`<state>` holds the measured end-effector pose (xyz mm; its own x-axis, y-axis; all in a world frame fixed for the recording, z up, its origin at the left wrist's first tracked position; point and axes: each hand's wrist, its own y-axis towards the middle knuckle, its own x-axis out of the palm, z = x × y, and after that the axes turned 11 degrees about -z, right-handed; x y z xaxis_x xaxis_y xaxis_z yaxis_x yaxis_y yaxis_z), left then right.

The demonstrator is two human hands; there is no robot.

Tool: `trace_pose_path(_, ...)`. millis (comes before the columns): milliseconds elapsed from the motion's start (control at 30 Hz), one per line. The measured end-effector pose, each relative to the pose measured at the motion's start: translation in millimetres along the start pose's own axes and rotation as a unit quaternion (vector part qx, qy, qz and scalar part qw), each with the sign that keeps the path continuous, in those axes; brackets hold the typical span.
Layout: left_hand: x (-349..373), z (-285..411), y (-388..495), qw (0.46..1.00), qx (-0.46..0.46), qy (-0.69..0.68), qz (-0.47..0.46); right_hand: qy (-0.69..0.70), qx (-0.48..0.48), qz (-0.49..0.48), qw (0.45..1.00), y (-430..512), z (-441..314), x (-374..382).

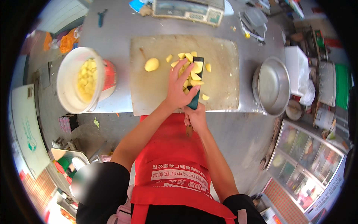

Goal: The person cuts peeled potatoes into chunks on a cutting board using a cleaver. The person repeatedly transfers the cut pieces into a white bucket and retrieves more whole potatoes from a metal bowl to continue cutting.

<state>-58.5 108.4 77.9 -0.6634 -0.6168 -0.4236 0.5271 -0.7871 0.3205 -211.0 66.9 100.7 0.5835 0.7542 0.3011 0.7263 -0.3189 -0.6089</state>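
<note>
My right hand [196, 117] grips a cleaver [193, 104] by its wooden handle at the front edge of the cutting board [221, 86]. The blade looks dark and lies nearly flat, pointing away from me. Cut pieces of peeled potato [195, 75] are heaped on and beside it. My left hand [179, 86] holds this heap from above, fingers spread and thumb at the blade's near part; it hides some pieces. A whole peeled potato [152, 64] sits to the left on the board. A few loose chunks lie around the heap.
On the left, a white plastic bucket [65, 84] contains potato chunks; a red container [109, 74] stands beside it. Metal basins [274, 84] sit at the table's right edge. A printed box [187, 12] and a peeler [101, 19] lie at the back of the metal table [117, 30].
</note>
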Motion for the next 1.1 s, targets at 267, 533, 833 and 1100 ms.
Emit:
trace_pose_path(267, -186, 87, -11, 0.965, -0.075, 0.153, 0.199, -0.135, -0.005, -0.244, 0.960, -26, -101, 143)
trace_pose_path(533, -352, -48, -42, 0.863, -0.352, 0.145, 0.332, -0.138, 0.041, -0.360, 0.922, 27, -120, 294)
trace_pose_path(833, -193, 48, -23, 0.967, -0.092, 0.168, 0.165, -0.063, -0.032, -0.097, 0.993, -38, -91, 12)
trace_pose_path(1100, 10, -69, 59, 0.945, -0.053, 0.271, -0.173, 0.071, 0.006, 0.237, 0.969, -107, 33, -125)
